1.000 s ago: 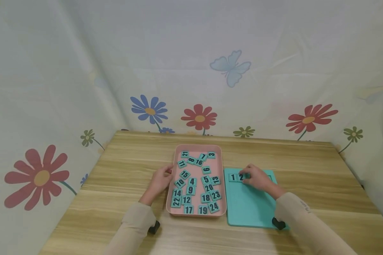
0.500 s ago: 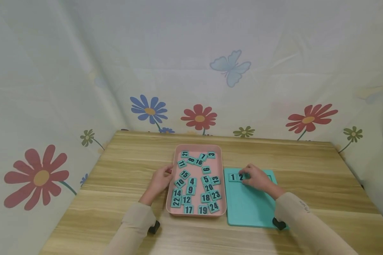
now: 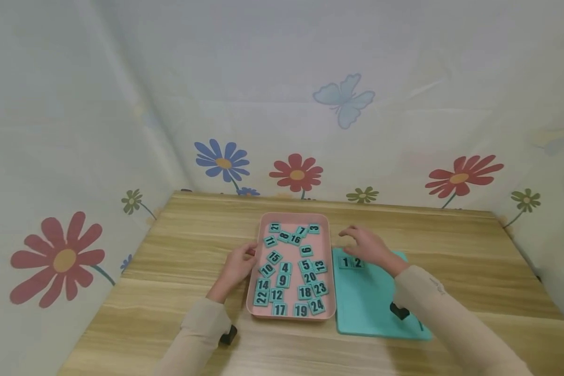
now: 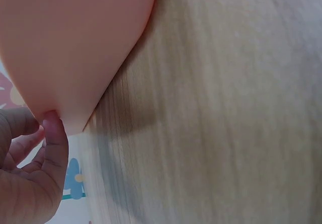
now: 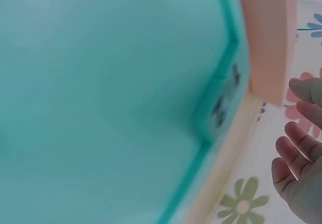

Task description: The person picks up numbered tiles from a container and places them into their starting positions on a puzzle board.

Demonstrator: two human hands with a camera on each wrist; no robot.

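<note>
A pink tray (image 3: 293, 315) holds several loose turquoise number tiles, among them 3 (image 3: 314, 228) in its far right corner. At its left side my left hand (image 3: 238, 265) pinches the rim between thumb and finger; the left wrist view has the fingertips on the tray's wall (image 4: 65, 58). A turquoise board (image 3: 366, 308) lies right of the tray, with tiles 1 (image 3: 345, 262) and 2 (image 3: 358, 262) side by side at its top left. Above the board's far edge hovers my right hand (image 3: 368, 246), fingers relaxed and holding nothing, pointing toward the tray.
Wooden table (image 3: 207, 219) surrounds the tray and board. A pale cloth (image 3: 263, 94) printed with flowers and a butterfly hangs behind the table and along its sides. The tray's right wall stands right beside the board's left edge.
My right hand has let go of tile 2 and lifted away, moving toward the far left of the board. Tile 2 stays beside tile 1. My left hand keeps its place on the tray.
</note>
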